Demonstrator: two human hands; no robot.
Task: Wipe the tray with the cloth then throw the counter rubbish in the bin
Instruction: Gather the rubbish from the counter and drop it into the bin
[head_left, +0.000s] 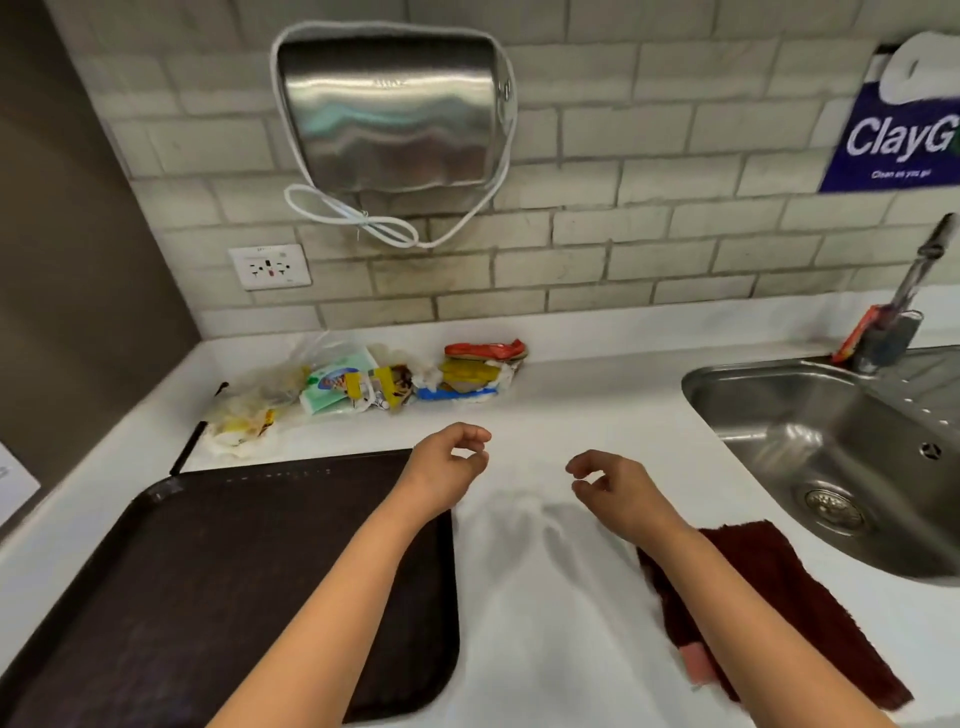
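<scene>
A white counter (545, 597) fills the lower half of the frame, running back to a wall of pale brick tiles (649, 223) across the top. At lower left a dark brown tray (171, 582) lies flat on the counter, its right edge passing under the left forearm. At centre right a steel sink (810, 431) is set into the counter, with a tap (919, 270) rising at its far corner near the right edge of the frame. High on the wall, upper centre, hangs a steel hand dryer (389, 114) with a white cord looped around and below it. A dark red cloth (789, 608) lies flat at lower right, between tray and sink, partly covered by the right forearm. Along the back of the counter, centre left, sits the rubbish (374, 384): crumpled plastic bags, green, yellow and red wrappers and tissue, well apart from both hands. A blue sign (898, 140) reading "ClayG" shows at upper right, and a white wall socket (269, 266) at centre left. In mid-frame, the left hand (449, 462) hovers over the tray's far right corner and the right hand (610, 486) over bare counter; both have fingers loosely curled and hold nothing.
</scene>
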